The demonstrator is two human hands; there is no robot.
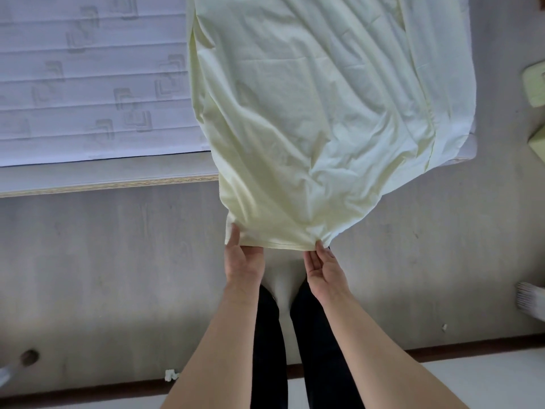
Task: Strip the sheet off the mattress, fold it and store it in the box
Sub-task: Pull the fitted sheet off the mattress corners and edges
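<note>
A pale yellow-green sheet lies folded lengthwise over the right part of the bare white mattress and hangs past its near edge toward me. My left hand pinches the sheet's near left corner, thumb on top. My right hand pinches the near right corner of the hanging hem. The hem stretches taut between both hands, above my legs. No box is in view.
The mattress rests on a bed frame with a light wooden edge. Grey wood-look floor surrounds it. Pale green items lie at the right edge. A small white scrap lies on the floor near a dark baseboard.
</note>
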